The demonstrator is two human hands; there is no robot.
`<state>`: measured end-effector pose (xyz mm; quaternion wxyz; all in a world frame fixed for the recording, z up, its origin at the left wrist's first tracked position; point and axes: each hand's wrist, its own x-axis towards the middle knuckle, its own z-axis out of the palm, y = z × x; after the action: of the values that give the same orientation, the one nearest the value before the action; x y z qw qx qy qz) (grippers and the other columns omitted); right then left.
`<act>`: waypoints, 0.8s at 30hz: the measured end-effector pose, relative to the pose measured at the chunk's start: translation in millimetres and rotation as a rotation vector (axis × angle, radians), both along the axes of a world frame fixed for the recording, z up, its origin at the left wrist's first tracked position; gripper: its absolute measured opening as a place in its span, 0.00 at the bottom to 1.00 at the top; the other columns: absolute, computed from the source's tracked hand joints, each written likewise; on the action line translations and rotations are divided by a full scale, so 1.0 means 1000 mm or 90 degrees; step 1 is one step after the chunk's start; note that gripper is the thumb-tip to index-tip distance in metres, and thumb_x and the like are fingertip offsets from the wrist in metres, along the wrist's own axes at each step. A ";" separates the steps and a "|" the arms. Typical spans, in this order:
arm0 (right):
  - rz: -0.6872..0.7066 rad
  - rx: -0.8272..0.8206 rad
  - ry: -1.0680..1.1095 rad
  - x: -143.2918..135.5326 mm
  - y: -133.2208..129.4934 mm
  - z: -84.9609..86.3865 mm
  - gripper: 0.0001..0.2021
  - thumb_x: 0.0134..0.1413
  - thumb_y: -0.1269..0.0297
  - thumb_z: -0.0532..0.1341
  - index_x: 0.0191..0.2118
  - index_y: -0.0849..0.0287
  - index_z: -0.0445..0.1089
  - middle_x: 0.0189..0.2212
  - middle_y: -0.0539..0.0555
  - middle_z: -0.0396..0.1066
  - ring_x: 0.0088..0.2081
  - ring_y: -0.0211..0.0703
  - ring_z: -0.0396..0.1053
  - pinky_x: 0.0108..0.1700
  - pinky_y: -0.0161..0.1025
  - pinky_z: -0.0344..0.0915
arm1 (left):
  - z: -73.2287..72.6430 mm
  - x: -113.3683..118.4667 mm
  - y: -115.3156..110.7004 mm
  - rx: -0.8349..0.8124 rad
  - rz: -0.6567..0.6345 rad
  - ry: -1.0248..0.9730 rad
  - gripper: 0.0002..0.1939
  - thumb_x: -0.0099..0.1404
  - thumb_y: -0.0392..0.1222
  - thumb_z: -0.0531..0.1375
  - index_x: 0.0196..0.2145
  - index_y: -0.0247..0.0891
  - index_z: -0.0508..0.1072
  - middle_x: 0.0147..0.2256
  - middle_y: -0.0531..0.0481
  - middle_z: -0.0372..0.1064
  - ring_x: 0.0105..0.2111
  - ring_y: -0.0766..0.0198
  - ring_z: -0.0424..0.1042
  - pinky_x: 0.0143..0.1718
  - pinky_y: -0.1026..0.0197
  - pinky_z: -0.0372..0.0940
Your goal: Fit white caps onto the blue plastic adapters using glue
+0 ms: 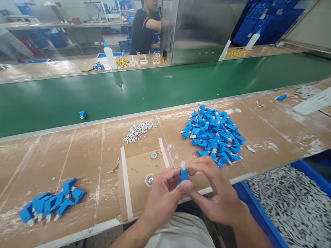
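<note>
A small blue plastic part with a white tip (184, 174) stands upright between my hands, above the front edge of the bench. My left hand (165, 194) pinches it from the left with thumb and fingers. From the right, the curled fingers of my right hand (219, 193) close on the same part beside its tip; anything smaller in them is hidden. Behind my right hand lies a large heap of similar blue parts (214, 132). Farther left is a smaller group of them (51, 203). Small grey-white pieces (139, 131) form a pile behind the cardboard sheet (138, 165).
A green conveyor belt (144, 91) runs behind the bench, with one blue part (82, 114) on it. A small clear round dish (149, 179) sits on the cardboard. At right stands a blue bin (261, 217) of grey pieces. A person (146, 29) works across the belt.
</note>
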<state>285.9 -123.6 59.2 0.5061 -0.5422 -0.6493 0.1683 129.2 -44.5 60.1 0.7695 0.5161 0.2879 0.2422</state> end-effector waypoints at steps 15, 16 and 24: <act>0.025 -0.304 0.122 -0.047 0.034 -0.056 0.08 0.65 0.59 0.61 0.46 0.54 0.73 0.34 0.50 0.65 0.30 0.40 0.64 0.32 0.38 0.62 | -0.013 -0.095 0.025 -0.137 0.316 0.014 0.10 0.63 0.45 0.64 0.38 0.36 0.72 0.33 0.51 0.68 0.22 0.75 0.58 0.19 0.73 0.52; 0.031 -0.300 0.125 -0.051 0.038 -0.058 0.08 0.65 0.59 0.61 0.45 0.55 0.73 0.34 0.51 0.65 0.30 0.40 0.64 0.32 0.38 0.62 | -0.017 -0.097 0.025 -0.145 0.327 0.024 0.11 0.64 0.46 0.64 0.39 0.36 0.73 0.32 0.51 0.67 0.22 0.75 0.58 0.20 0.73 0.53; 0.034 -0.261 0.068 -0.067 0.053 -0.058 0.07 0.66 0.62 0.60 0.38 0.55 0.74 0.31 0.51 0.65 0.29 0.41 0.63 0.31 0.38 0.59 | -0.038 -0.109 0.031 -0.285 0.385 -0.044 0.19 0.63 0.51 0.64 0.42 0.31 0.77 0.31 0.50 0.66 0.21 0.75 0.56 0.15 0.73 0.47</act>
<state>218.6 -70.4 1.7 0.4142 -0.6068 -0.5877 0.3389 20.7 -13.5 22.2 0.7660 0.2182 0.4473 0.4069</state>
